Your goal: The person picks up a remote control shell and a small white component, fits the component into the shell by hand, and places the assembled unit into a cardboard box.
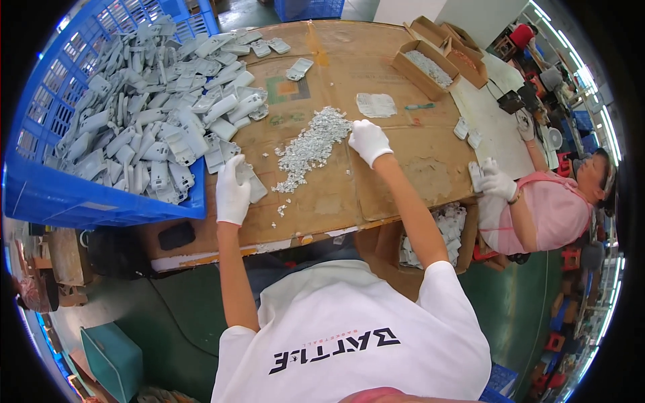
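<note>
Both my hands wear white gloves. My left hand (232, 189) grips a grey plastic part (254, 186) at the near edge of the cardboard-covered table (396, 154), just beside the blue crate (101, 201). My right hand (368, 140) rests at the right end of a heap of small white pieces (309, 149) in the table's middle, fingers curled onto them. Whether it holds any is hidden by the glove.
The blue crate overflows with several grey plastic parts (148, 101). Open cardboard boxes (430, 67) stand at the far right. A co-worker in pink (544, 208) with gloved hands sits on the right. A box of parts (443, 232) sits under the table edge.
</note>
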Demonstrator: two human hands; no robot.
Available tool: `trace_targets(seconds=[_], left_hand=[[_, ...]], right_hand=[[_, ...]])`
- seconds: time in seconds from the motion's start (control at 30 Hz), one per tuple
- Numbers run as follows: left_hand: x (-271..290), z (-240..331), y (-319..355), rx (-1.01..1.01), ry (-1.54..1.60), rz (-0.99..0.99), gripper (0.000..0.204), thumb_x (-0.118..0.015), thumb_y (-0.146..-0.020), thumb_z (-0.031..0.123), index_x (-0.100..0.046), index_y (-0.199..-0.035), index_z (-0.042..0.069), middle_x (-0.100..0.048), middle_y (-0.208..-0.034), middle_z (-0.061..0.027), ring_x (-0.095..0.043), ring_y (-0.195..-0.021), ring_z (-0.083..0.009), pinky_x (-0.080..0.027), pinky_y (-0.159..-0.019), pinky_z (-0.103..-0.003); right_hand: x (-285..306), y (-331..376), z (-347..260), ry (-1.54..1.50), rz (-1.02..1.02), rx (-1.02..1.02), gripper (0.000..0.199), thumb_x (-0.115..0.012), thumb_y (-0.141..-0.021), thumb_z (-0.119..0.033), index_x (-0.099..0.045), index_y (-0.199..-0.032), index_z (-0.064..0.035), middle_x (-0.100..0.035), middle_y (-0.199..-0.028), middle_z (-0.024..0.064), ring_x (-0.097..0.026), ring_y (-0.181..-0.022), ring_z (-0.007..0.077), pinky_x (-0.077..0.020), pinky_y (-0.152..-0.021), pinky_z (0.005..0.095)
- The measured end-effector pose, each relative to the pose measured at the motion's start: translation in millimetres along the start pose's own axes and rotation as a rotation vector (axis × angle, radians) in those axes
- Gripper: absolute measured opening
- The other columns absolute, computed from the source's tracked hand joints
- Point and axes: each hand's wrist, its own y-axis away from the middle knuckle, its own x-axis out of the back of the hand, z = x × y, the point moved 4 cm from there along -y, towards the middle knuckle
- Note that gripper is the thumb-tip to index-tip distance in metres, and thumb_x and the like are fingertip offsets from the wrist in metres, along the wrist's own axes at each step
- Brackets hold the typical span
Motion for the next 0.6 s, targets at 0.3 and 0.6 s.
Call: trace_targets(seconds=[0.3, 0.6], left_hand=[[11.8, 100.9, 41.3, 0.017, 0.347, 0.143, 0.044, -0.067, -0.084, 0.004, -0.061, -0.127, 0.006, -0.071, -0.11, -0.0181, -0.072, -0.097, -0.0283, -0.056, -0.083, -0.036], [8.0, 118.2, 57.6, -0.018, 0.271, 0.256, 0.042, -0.066, -0.084, 0.003, -0.062, -0.125, 0.008, -0.07, -0.111, -0.0147, -0.071, -0.097, -0.0319, -0.057, -0.082, -0.037]], right_hand=[[87.4, 111.0, -159.0, -0.978, 0.263, 0.266, 0.008, -0.071, -0.087, -0.004, -0.067, -0.094, -0.004, -0.064, -0.082, 0.0079, -0.065, -0.066, 0.019, -0.0511, -0.06, 0.0308], [82.9, 114.3, -164.8, -0.809, 0.409, 0.265, 0.013, -0.076, -0.082, -0.007, -0.066, -0.091, -0.0073, -0.064, -0.084, 0.0083, -0.065, -0.07, 0.025, -0.0518, -0.063, 0.0344]])
